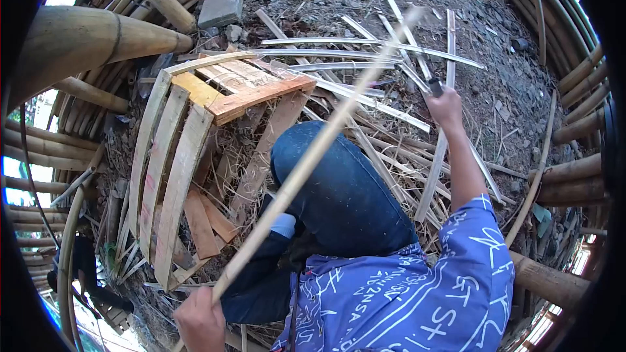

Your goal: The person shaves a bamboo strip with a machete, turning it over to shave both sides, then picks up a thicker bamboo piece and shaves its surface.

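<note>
My left hand (199, 322), at the bottom left, is closed around the lower end of a long bamboo strip (306, 163). The strip slants up and right across my bent knee, its far end blurred near the top. Stretched forward on the right, my right hand (445, 109) is closed on the dark handle of a knife (435, 87). Its blade is hard to separate from the pale strips lying behind it. To the left of my knee stands a slatted wooden crate (177, 182), with loose wood pieces and shavings about it.
Split strips (378, 105) lie crisscrossed on the stony ground ahead. A grey block (220, 9) sits at the upper left near thick bamboo poles (98, 32). Stacked bamboo (574, 179) lines the right side. Another person (85, 267) is partly visible at the far left.
</note>
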`<state>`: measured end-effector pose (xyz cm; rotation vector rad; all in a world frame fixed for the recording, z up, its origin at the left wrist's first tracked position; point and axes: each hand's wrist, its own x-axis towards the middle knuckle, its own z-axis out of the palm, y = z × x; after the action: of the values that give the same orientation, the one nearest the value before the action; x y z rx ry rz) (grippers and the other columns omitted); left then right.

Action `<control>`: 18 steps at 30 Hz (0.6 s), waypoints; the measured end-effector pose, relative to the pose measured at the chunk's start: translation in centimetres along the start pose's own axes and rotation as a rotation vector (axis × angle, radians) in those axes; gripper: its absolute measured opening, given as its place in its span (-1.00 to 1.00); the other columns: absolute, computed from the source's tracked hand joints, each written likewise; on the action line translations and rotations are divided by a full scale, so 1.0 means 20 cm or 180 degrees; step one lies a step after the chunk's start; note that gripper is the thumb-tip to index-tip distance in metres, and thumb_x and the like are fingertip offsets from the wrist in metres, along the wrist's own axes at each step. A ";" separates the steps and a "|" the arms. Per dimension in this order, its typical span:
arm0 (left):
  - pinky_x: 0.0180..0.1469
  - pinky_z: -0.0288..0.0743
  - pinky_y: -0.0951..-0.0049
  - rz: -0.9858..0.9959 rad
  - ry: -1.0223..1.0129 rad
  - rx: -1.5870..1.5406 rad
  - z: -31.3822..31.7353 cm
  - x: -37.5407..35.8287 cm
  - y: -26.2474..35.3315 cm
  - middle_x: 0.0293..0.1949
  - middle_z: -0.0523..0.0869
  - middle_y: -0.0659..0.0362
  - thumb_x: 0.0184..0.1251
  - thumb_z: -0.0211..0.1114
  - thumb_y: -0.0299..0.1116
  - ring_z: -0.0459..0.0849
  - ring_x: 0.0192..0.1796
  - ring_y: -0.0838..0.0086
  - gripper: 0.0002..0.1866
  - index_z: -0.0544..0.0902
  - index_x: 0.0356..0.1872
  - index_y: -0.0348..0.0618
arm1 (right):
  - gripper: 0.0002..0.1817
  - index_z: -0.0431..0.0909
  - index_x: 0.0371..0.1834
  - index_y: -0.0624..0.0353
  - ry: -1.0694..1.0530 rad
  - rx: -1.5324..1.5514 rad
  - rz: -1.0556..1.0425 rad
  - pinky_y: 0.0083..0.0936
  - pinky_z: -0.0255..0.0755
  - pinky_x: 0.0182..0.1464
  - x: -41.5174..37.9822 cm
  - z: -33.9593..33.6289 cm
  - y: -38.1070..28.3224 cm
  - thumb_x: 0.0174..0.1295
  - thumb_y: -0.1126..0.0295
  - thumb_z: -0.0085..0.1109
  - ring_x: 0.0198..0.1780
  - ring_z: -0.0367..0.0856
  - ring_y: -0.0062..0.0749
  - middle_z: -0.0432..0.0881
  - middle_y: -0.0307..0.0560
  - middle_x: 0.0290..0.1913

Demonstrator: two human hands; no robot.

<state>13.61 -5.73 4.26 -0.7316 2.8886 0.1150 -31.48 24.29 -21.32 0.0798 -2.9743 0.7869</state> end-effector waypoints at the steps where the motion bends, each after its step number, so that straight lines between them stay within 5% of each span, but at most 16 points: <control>1: -0.33 0.48 0.12 0.0184 -0.0056 -0.0142 -0.01 -0.01 -0.01 -0.41 0.61 -0.15 0.18 0.23 -0.55 0.61 -0.38 -0.01 -0.75 0.59 -0.09 -0.27 | -0.77 0.61 -0.45 0.31 0.0209 0.0195 0.0075 -0.12 0.49 -0.22 -0.01 0.02 0.00 0.01 0.33 0.10 -0.33 0.66 0.13 0.64 0.25 -0.48; 5: -0.31 0.48 0.13 -0.0058 -0.0405 -0.0076 -0.05 0.04 0.05 -0.39 0.61 -0.14 0.16 0.23 -0.55 0.61 -0.37 -0.02 -0.73 0.60 -0.08 -0.29 | -0.81 0.53 -0.55 0.32 0.0367 0.0438 -0.0050 -0.25 0.42 -0.37 -0.18 -0.01 -0.01 -0.02 0.38 0.10 -0.53 0.59 -0.08 0.57 0.10 -0.62; 8: -0.31 0.48 0.12 -0.0030 -0.0163 -0.0088 -0.04 0.07 0.04 -0.38 0.63 -0.13 0.17 0.23 -0.54 0.62 -0.36 -0.02 -0.74 0.61 -0.08 -0.26 | -0.83 0.40 -0.65 0.27 0.0358 0.1205 0.0135 -0.39 0.26 -0.51 -0.25 0.01 -0.03 -0.07 0.43 0.15 -0.63 0.36 -0.48 0.41 -0.17 -0.72; 18: -0.30 0.50 0.12 -0.0197 -0.0220 0.0117 -0.01 0.04 0.04 -0.36 0.65 -0.14 0.21 0.22 -0.50 0.64 -0.32 -0.06 -0.75 0.62 -0.07 -0.22 | -0.88 0.37 -0.55 0.19 -0.0189 0.3155 0.1130 -0.61 0.18 -0.71 -0.35 -0.04 -0.21 0.01 0.51 0.13 -0.76 0.35 -0.63 0.38 -0.29 -0.71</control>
<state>12.43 -5.36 4.41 -0.7934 2.7922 0.0778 -24.25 21.19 -19.12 -0.3873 -2.3423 2.2227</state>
